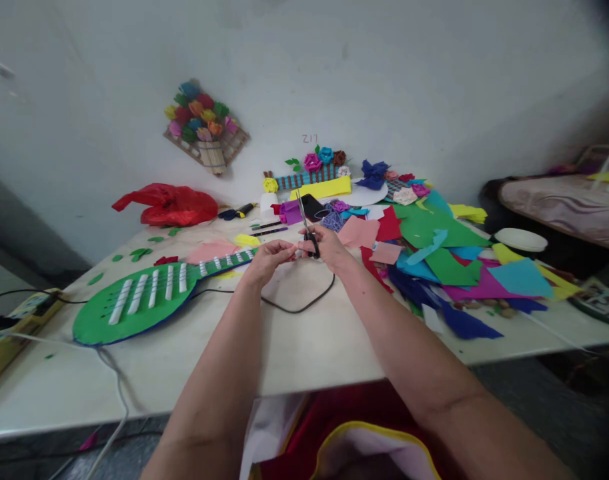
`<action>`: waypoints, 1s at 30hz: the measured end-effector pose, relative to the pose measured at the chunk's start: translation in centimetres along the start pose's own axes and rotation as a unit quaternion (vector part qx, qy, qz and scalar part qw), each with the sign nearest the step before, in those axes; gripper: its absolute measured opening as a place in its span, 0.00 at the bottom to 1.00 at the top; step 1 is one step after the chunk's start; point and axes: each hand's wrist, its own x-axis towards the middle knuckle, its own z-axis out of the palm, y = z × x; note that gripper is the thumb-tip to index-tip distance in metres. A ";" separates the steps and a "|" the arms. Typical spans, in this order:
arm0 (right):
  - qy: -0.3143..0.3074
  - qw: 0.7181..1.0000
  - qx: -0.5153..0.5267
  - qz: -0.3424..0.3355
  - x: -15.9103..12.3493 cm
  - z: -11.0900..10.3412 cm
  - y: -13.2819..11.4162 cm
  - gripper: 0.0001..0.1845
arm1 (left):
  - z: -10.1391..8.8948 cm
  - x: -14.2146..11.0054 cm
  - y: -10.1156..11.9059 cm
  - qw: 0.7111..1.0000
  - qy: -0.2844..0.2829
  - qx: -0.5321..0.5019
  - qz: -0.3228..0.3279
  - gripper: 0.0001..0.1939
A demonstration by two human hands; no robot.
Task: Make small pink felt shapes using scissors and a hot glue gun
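In the head view, my right hand (pixel 323 245) is closed around the dark handles of a pair of scissors (pixel 303 212), whose blades point upward. Close beside it, my left hand (pixel 274 257) pinches a small piece of pale pink paper (pixel 304 245) between thumb and fingers. The two hands nearly touch above the table, and the fingers hide part of the paper. To the left lies a green guitar-shaped craft (pixel 149 293) with white strips across it. A black cable (pixel 299 311) loops on the table below my hands.
Many coloured paper sheets (pixel 444 227) are heaped at the right. A red plastic bag (pixel 179 205), another pair of scissors (pixel 227 215) and a phone (pixel 313 208) lie toward the wall. A power strip (pixel 24 327) stands at the left edge; a white bowl (pixel 521 239) is far right.
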 end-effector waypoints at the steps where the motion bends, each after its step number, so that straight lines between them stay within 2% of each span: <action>1: 0.000 1.000 0.001 0.002 0.0 0.0 0.0 0.24 | 0.0 0.0 0.0 1.000 0.002 0.003 0.000 0.13; 9: 0.001 1.000 0.000 0.006 0.2 -0.2 0.4 0.24 | 0.1 -0.2 0.2 1.000 0.001 0.014 0.006 0.13; 14: 0.005 1.000 -0.029 0.008 0.2 -0.4 0.3 0.23 | 0.0 -0.2 0.4 1.000 0.020 -0.011 -0.003 0.15; 18: -0.039 0.994 -0.102 0.016 -0.1 -0.9 -0.1 0.19 | -0.3 0.0 0.5 0.997 0.069 -0.031 0.005 0.19; 22: -0.110 0.976 -0.188 0.031 -0.1 -1.7 -0.3 0.16 | -0.3 0.1 0.5 0.993 0.111 -0.039 0.018 0.19; 25: -0.157 0.960 -0.229 0.040 0.0 -2.2 -0.4 0.15 | -0.4 0.2 0.5 0.991 0.124 -0.037 0.024 0.18; 30: -0.183 0.941 -0.276 0.065 0.0 -2.5 -0.5 0.16 | -0.5 0.4 0.3 0.992 0.121 -0.039 0.022 0.18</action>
